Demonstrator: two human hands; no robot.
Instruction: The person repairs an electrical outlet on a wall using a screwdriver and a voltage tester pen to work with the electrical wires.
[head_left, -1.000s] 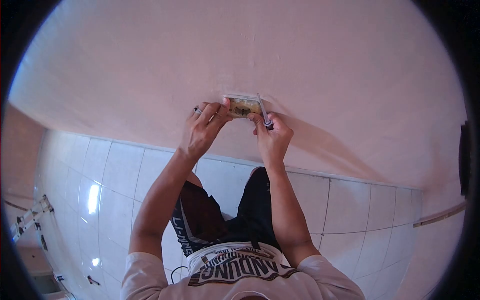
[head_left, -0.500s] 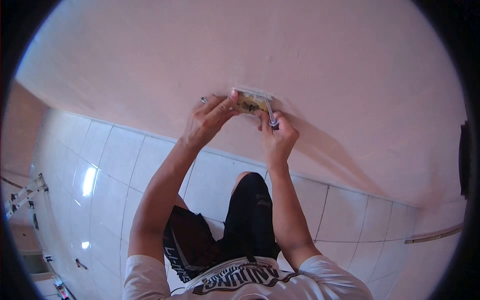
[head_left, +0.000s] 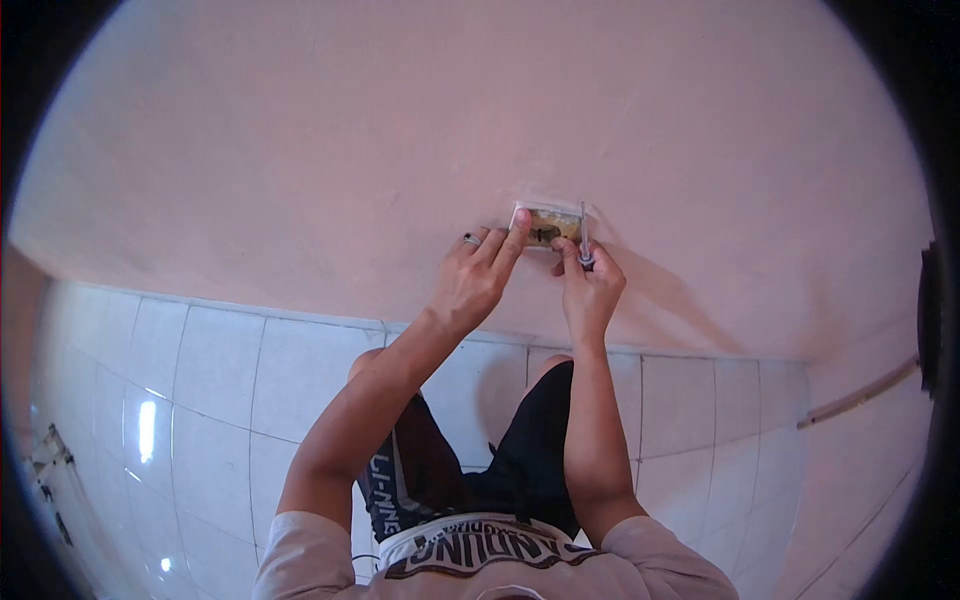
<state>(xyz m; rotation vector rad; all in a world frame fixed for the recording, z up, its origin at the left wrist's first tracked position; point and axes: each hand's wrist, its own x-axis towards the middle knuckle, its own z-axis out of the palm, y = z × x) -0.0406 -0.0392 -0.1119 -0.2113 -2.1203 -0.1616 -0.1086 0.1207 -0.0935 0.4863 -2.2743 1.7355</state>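
Note:
A small rectangular wall box [head_left: 556, 226] with a pale frame around it is set in the pink wall, and dark parts show inside its yellowish recess. My left hand [head_left: 474, 272], a ring on one finger, lies with stretched fingers against the frame's left edge. One fingertip presses its upper left corner. In my right hand [head_left: 592, 290] is a screwdriver [head_left: 585, 232], held near the box's right side with its shaft pointing up along the frame. Its handle is mostly hidden by my fingers, and the tip's exact contact cannot be made out.
The pink wall [head_left: 300, 150] rises in front of me above a white tiled floor [head_left: 210, 350]. My bent knees are close to the wall. A dark object [head_left: 929, 320] hangs at the far right, and a brownish strip [head_left: 858, 394] runs along the side wall.
The view has shifted, so the box and both hands appear farther right and slightly lower. The left hand stays on the frame's left edge; the screwdriver now stands more upright.

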